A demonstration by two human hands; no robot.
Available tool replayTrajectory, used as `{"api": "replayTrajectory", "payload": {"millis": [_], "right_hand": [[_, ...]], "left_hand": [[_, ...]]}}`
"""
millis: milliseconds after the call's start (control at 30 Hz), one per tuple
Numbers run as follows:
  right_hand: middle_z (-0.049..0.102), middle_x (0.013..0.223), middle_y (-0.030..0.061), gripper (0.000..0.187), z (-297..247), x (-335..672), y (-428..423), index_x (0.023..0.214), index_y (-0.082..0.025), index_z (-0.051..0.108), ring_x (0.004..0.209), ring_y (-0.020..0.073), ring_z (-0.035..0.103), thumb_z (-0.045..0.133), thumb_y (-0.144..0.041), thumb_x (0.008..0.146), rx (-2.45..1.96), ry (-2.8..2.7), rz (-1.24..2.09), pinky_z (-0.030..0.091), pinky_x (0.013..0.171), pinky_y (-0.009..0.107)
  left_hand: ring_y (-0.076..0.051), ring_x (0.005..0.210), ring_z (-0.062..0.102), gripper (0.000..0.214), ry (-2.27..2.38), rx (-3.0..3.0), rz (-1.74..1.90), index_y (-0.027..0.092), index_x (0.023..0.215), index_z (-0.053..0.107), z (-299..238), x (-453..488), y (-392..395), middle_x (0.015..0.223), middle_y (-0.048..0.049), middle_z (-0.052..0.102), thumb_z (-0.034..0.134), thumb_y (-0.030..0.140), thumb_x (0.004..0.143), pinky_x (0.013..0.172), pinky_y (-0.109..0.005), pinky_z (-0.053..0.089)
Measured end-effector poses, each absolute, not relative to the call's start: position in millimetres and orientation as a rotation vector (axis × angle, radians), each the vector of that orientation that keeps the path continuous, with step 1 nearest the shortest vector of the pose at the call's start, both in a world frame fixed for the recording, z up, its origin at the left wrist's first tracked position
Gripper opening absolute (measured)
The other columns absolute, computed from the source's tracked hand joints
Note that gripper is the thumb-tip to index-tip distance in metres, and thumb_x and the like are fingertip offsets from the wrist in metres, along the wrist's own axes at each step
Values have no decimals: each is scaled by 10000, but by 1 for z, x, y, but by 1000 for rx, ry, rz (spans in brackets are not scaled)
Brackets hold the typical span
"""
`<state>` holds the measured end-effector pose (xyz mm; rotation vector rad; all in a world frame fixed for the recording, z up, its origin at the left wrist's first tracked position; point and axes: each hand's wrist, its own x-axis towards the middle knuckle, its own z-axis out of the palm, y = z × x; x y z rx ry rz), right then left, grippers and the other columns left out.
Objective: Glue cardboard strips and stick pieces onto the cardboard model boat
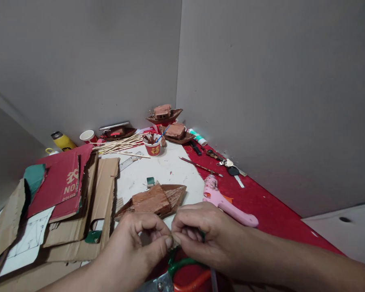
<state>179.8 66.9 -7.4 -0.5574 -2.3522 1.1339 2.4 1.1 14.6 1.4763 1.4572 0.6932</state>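
Note:
My left hand (146, 241) and my right hand (205, 233) meet at the fingertips near the front of the table. Both are closed in a pinch on something small, mostly hidden by the fingers. Just beyond them lies a brown model boat (152, 199) with a cardboard cabin roof. Below my hands are scissors with green and orange handles (192, 280), partly covered by the right hand. A pink glue gun (229, 207) rests beyond my right wrist.
Cardboard pieces (101, 190) are piled at left. Further back are thin sticks (121, 142), a paper cup (153, 149) of brown paint, more model boats (163, 115), a yellow bottle (63, 141), a pencil (200, 166) and keys (232, 169). Grey walls (261, 101) bound the table.

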Motion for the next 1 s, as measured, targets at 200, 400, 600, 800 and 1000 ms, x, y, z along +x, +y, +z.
{"api": "replayTrajectory", "payload": {"millis": [200,400,600,800,1000], "right_hand": [[422,542,-67,116,-9,174,64,599,-163,519,484,57,344,507,-53,636,-757,-2070,1489,257,436,170],[411,494,-83,69,-10,168,68,592,-169,515,472,55,324,506,-102,605,-987,-1769,1928,237,434,174],[454,526,-75,34,-8,169,68,612,-159,541,496,53,361,532,-126,611,-954,-1682,1975,269,463,171],[457,518,-78,58,-7,172,70,632,-155,557,481,49,383,548,-108,663,-863,-1753,1915,290,447,156],[519,572,-46,134,-3,180,74,724,-127,679,520,63,418,552,-121,765,-723,-2143,1623,304,462,165]], "left_hand": [[-148,640,586,199,1490,1822,665,160,660,633,15,5,1,651,-26,668,527,162,828,624,-248,426],[-149,612,574,201,1459,2178,726,149,684,620,11,3,-1,633,-39,628,485,116,829,571,-255,405],[-126,589,596,198,1487,2132,760,164,687,615,19,5,-1,621,-18,647,502,130,847,566,-226,435],[-140,622,608,184,1501,2184,783,171,723,628,18,3,-4,655,-26,654,497,143,850,593,-244,450],[-130,595,584,227,1574,1929,657,174,657,613,26,3,-1,630,-11,641,511,221,854,579,-227,440]]}}
